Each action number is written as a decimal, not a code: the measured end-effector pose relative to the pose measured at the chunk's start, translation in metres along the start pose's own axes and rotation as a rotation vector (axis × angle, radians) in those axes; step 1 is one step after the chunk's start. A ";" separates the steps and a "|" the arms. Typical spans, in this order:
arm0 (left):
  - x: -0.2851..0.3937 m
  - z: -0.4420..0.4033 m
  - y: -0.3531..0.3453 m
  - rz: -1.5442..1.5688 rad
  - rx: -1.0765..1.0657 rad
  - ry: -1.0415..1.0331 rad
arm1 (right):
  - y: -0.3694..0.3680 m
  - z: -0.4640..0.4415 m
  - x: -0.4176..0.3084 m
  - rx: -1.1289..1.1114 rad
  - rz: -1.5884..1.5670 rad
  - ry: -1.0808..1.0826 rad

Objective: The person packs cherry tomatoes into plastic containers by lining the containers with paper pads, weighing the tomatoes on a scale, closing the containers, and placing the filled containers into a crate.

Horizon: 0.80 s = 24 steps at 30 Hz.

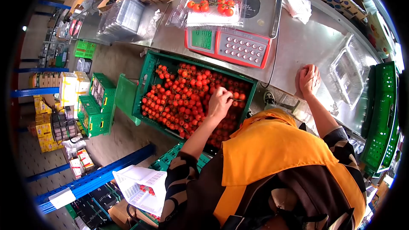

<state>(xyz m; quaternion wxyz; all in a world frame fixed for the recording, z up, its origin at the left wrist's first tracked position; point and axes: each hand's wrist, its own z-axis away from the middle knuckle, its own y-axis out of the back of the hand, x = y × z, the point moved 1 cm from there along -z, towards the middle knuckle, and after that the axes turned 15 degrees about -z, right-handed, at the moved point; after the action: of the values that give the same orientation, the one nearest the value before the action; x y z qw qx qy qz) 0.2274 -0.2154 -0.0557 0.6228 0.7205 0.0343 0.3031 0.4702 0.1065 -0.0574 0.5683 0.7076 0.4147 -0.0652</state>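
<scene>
My left hand [220, 103] reaches into a green crate [147, 74] full of small red cherry tomatoes [183, 98], many on green stems. Its fingers are pinched at a sprig of tomatoes [237, 97] near the crate's right side. On the steel table [294, 47], my right hand [309, 79] lies with nothing in it, fingers slightly bent. Beyond the crate stands a red digital scale [243, 49] with a lit green display. A clear plastic punnet [196, 17] sits on it, holding two clusters of tomatoes on a white pad.
Stacked clear punnets [123, 19] stand at the far left of the table. More clear punnets [349, 72] lie to the right, near a green crate [379, 119]. A white cloth [297, 6] is at the back. A white basket [142, 187] with tomatoes stands lower left.
</scene>
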 end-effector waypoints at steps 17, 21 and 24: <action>-0.046 -0.038 0.229 1.570 0.265 0.046 | 0.007 0.000 -0.009 0.003 0.002 0.002; -0.031 -0.084 0.250 1.506 0.267 -0.043 | 0.009 0.000 -0.012 0.012 -0.027 -0.004; -0.016 -0.127 0.275 1.249 0.311 -0.108 | 0.009 0.000 -0.011 0.015 -0.037 -0.024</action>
<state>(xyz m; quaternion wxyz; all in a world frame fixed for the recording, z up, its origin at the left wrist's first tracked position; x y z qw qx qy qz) 0.0630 -0.1719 0.1952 0.2183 0.7010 -0.3793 0.5631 0.4689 0.1003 -0.0448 0.5667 0.7032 0.4204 -0.0870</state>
